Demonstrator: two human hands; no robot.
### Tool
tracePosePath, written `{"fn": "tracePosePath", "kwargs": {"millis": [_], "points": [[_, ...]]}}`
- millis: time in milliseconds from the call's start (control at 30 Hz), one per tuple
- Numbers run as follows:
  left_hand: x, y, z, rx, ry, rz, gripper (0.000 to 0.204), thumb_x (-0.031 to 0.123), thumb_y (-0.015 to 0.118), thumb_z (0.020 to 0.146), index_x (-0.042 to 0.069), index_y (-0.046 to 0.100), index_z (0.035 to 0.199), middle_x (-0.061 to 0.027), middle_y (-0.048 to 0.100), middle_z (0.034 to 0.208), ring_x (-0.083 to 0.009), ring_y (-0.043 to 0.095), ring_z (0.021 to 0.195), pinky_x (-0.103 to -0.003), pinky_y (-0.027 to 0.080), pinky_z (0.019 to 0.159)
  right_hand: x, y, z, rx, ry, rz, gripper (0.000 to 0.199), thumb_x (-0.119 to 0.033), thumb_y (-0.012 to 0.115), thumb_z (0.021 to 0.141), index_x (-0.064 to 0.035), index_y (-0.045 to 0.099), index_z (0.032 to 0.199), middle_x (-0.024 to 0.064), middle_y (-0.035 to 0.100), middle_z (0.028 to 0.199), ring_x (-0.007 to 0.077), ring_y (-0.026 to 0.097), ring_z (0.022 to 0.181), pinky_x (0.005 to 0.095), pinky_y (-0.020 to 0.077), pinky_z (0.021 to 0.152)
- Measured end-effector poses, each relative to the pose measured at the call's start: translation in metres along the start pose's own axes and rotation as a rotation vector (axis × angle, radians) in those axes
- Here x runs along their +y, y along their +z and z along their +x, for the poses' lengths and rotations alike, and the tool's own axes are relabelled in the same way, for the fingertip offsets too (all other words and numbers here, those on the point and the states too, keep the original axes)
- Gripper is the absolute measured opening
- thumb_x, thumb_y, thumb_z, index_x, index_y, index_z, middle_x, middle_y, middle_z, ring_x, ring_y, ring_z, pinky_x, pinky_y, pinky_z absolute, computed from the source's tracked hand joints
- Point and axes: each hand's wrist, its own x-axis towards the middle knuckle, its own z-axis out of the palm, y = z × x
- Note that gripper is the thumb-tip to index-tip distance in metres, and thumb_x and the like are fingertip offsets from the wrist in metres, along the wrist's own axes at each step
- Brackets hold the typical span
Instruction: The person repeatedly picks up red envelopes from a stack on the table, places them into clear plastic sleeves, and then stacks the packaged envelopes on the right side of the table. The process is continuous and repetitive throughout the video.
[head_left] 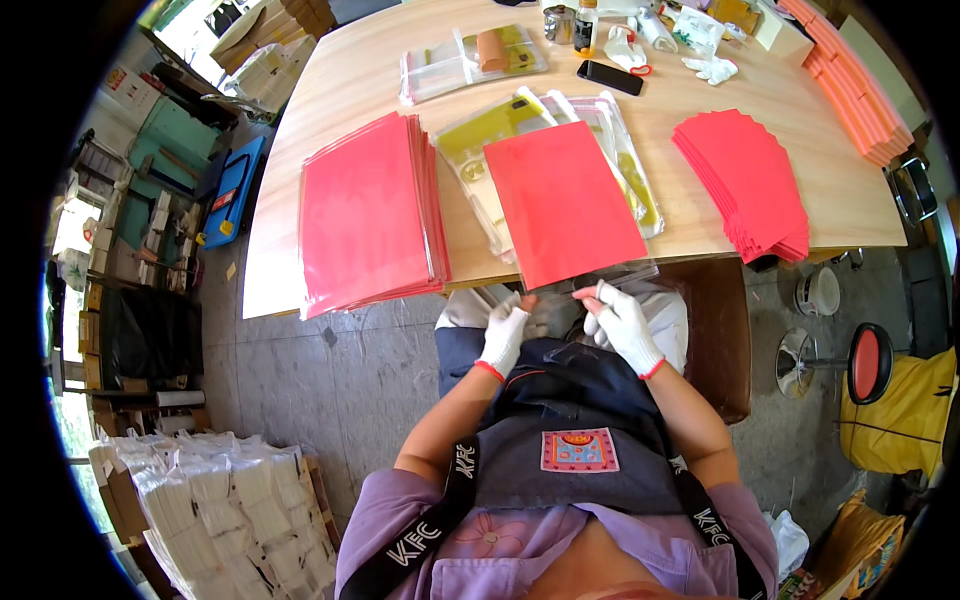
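Note:
Both my hands wear white gloves with bare fingertips and red cuffs. Just off the table's near edge, my left hand pinches what looks like the lower edge of a clear plastic sleeve. My right hand is closed at the same edge, a little to the right. A red sheet lies in or under that sleeve; the film is too clear to be sure. Beneath it are several clear and olive-printed plastic bags. On the left is a pile of red sheets in clear sleeves; bare red sheets fan out on the right.
Farther back on the wooden table lie more plastic bags under a brown block, a black phone, a bottle and a white glove. Orange-pink stacks line the right edge. A stool stands right.

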Motion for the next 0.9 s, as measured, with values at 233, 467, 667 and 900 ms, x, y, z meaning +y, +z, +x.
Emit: {"fn": "tracePosePath", "kwargs": {"millis": [233,467,667,900], "points": [[0.022,-0.008,-0.001,-0.035,-0.029,0.190,0.023,0.016,0.046,0.090,-0.002,0.055,0.103,-0.0076,0.063,0.090,-0.0157,0.063,0.073,-0.026,0.053,0.063,0.004,0.041,0.039,0.048,-0.583,-1.142,0.020,-0.029,0.053,0.084,-0.0097,0.050,0.087,0.0079,0.064,0.067,0.0250,0.064,0.062,0.0359,0.0475,0.050],[0.023,-0.012,0.004,-0.039,-0.027,0.192,0.023,0.016,0.047,0.089,-0.003,0.057,0.097,-0.0102,0.064,0.087,-0.0145,0.063,0.069,-0.025,0.052,0.062,0.017,0.054,0.053,0.080,-0.581,-1.452,0.018,-0.026,0.056,0.082,-0.0119,0.049,0.090,0.0061,0.060,0.056,0.0233,0.062,0.053,0.0350,0.0472,0.044],[0.030,-0.007,-0.005,0.029,0.056,0.182,0.015,0.013,0.051,0.086,0.000,0.058,0.083,-0.0096,0.064,0.081,-0.0157,0.063,0.067,-0.024,0.051,0.058,-0.002,-0.054,0.015,0.258,-0.122,0.437,0.005,-0.007,0.050,0.086,-0.0041,0.050,0.082,0.0049,0.053,0.072,0.0114,0.051,0.056,0.0232,0.0399,0.045],[0.021,-0.026,-0.011,0.152,0.537,0.856,0.014,0.014,0.060,0.083,0.002,0.060,0.090,-0.0061,0.059,0.072,-0.0128,0.052,0.061,-0.028,0.041,0.054,0.149,-0.220,-0.124,-0.111,0.558,-1.623,0.025,-0.020,0.055,0.080,0.0012,0.062,0.092,0.0137,0.063,0.103,0.0287,0.061,0.093,0.0392,0.0489,0.081]]}}
